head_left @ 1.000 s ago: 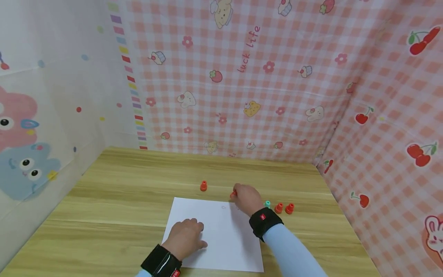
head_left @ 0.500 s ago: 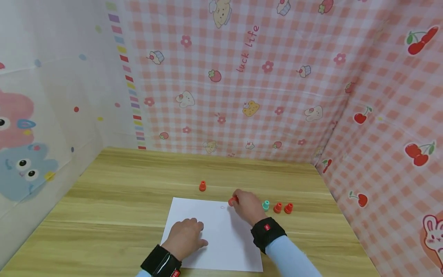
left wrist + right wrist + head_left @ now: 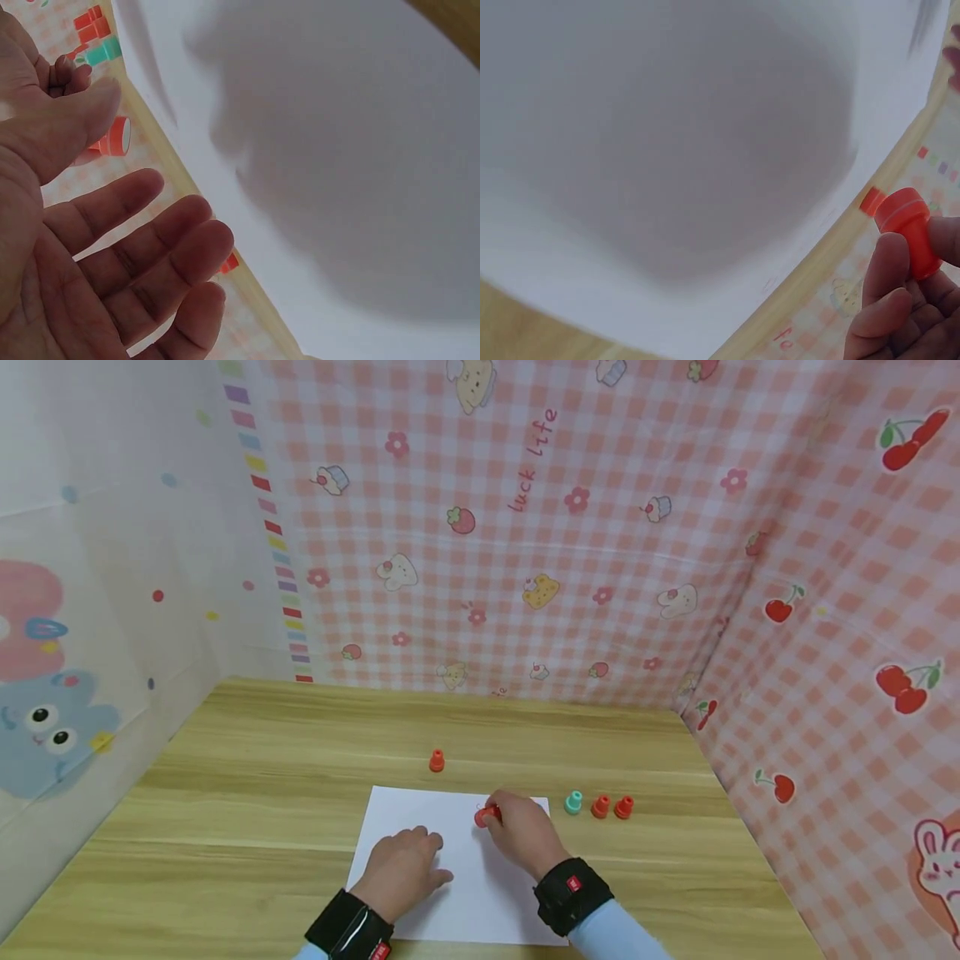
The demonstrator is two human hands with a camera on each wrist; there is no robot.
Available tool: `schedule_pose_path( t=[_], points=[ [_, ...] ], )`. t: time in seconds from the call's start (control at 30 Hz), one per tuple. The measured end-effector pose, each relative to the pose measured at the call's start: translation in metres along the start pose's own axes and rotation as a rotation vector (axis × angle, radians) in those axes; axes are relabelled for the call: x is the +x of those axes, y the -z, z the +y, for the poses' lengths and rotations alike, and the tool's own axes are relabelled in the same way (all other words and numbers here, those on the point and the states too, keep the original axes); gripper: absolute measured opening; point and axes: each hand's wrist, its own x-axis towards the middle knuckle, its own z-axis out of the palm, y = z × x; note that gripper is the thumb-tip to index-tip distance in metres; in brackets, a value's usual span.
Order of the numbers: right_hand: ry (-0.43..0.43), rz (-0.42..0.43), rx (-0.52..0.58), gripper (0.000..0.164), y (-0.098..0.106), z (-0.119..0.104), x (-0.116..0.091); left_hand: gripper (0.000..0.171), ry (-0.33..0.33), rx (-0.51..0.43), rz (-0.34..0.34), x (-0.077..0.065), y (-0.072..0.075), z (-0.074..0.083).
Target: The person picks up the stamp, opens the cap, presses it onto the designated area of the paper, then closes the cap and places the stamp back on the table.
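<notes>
Pinching red piece [image 3: 483,817] near far edge of white paper [image 3: 472,906]: right hand [image 3: 527,835], grip clamped on it. Left hand [image 3: 401,871]: grip apart, over paper near its left edge.

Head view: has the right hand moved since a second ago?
Yes, nearer the camera and slightly left. The red piece in the right hand showed beyond the far edge of the white paper; now it shows over the paper.
</notes>
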Motion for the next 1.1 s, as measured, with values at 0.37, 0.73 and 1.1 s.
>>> schedule_pose_path(
  t=[0.37,0.73,1.1],
  points=[
    [-0.018,-0.040,0.172,0.008,-0.010,-0.015,-0.013,0.041,0.015,-0.013,0.035,-0.002,0.004,0.003],
    [-0.076,-0.159,0.483,0.009,-0.020,-0.027,-0.025,0.036,-0.014,-0.003,0.099,-0.004,0.001,0.001],
    [-0.086,-0.224,0.621,0.011,-0.018,-0.030,-0.025,0.026,-0.032,-0.005,0.105,-0.002,0.002,0.000]
  ],
)
